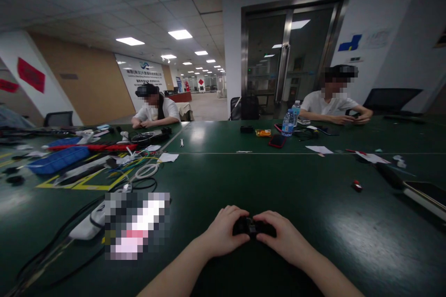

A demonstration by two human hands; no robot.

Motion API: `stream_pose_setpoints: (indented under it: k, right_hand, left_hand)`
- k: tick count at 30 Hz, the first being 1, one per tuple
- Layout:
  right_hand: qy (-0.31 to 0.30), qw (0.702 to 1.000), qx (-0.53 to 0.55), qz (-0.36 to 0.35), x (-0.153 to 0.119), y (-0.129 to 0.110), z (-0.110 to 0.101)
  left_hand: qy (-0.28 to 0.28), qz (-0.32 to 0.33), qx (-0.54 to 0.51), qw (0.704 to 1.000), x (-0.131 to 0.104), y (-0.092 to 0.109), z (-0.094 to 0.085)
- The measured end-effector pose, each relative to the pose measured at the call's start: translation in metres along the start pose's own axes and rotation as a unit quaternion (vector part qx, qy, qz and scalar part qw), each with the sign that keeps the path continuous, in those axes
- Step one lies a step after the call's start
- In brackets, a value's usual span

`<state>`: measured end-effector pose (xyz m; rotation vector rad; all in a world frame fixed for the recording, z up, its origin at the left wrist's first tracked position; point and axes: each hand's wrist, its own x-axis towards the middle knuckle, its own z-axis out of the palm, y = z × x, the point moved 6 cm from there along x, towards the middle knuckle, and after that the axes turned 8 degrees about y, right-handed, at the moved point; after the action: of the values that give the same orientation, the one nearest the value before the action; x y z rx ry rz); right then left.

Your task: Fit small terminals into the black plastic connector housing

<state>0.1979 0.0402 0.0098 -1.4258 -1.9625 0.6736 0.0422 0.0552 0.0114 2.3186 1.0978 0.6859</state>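
Observation:
Near the front of the dark green table (216, 176), both of my hands are on a small black object (251, 227), its exact kind too dark to make out. My left hand (225, 232) is curled round its left end, thumb in front and fingers behind. Round the right end, my right hand (284, 237) grips in the same way. The object's middle shows between my fingertips, low over or resting on the tabletop; I cannot tell which.
To my left lie a white power strip (87, 225), a blurred bright panel (139, 227), cables and a blue tray (59, 160). Water bottles (288, 123) stand across the table. A small red item (356, 186) lies right. Two people wearing headsets sit opposite.

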Motion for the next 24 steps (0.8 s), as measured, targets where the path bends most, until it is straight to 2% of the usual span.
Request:
stream_pose_setpoints:
  k: [24]
  right_hand:
    - [-0.003, 1.0, -0.005, 0.005, -0.0018, -0.0043, 0.0027]
  left_hand:
    - [-0.009, 0.003, -0.02, 1.0, -0.0002, 0.0024, -0.0038]
